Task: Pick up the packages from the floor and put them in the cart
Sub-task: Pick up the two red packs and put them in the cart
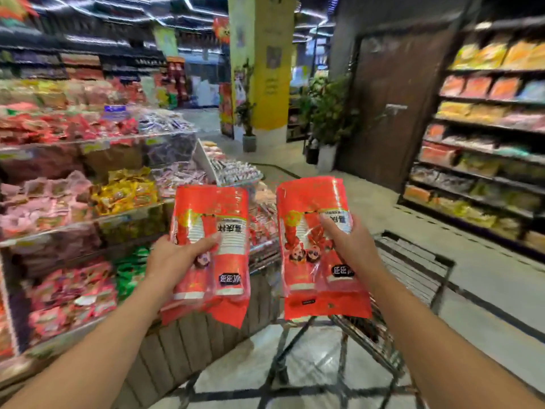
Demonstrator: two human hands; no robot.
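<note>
The left hand (174, 258) grips the left red package (211, 249) by its left edge, at about nine o'clock on the pack: the thumb lies across the printed front, and the fingers wrap behind, out of sight. The right hand (351, 246) closes on the right red package (318, 246) at its three o'clock edge, thumb pressed on the front, other fingers hidden behind. Both packs are held upright in the air, apart from each other, above the dark wire cart (413, 276), which sits at about five o'clock from the right pack. Each clear-and-red wrapper shows stacked white cups, cartoon figures and bold Chinese characters printed upside down, too blurred to read. Snack shelves (73, 184) stand at nine o'clock.
</note>
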